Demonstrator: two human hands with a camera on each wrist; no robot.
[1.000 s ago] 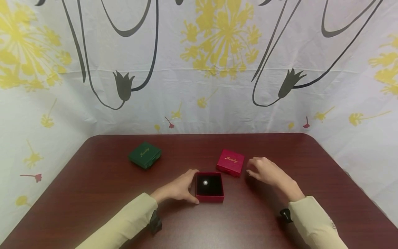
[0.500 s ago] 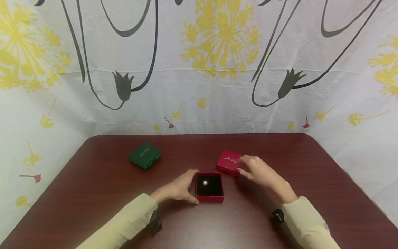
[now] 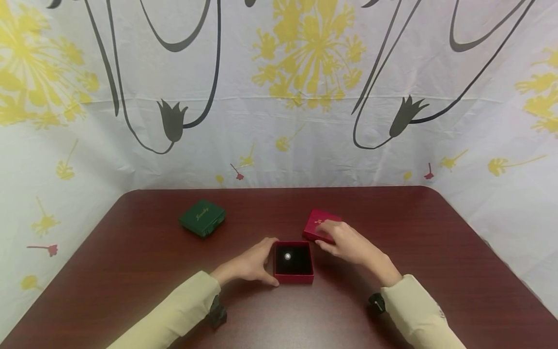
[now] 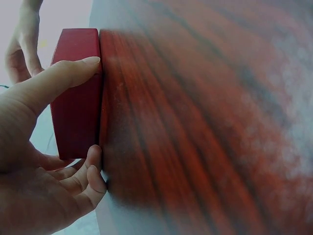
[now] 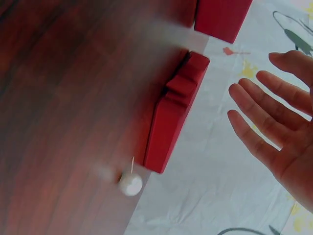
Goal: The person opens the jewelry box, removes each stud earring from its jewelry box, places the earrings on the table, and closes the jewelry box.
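My left hand (image 3: 249, 261) grips the left side of an uncovered red box (image 3: 294, 278), thumb at the near corner, fingers at the far side. The left wrist view shows the thumb against the red box wall (image 4: 76, 122). Inside, on black lining, sits a small pearl-like bead (image 3: 287, 256). My right hand (image 3: 348, 245) hovers over a red jewelry case (image 3: 313, 228) and partly hides it; in the right wrist view its fingers are spread and touch nothing. There, a white bead with a thin pin (image 5: 130, 184), like a pearl stud, appears beside the red case.
A green jewelry case (image 3: 202, 218) lies at the back left of the dark wooden table (image 3: 144, 271). A white patterned cloth (image 3: 226, 121) hangs behind the table and along its sides.
My right hand has moved left, from beside the red jewelry case to over it, towards the uncovered box. The left hand and the boxes keep their places.
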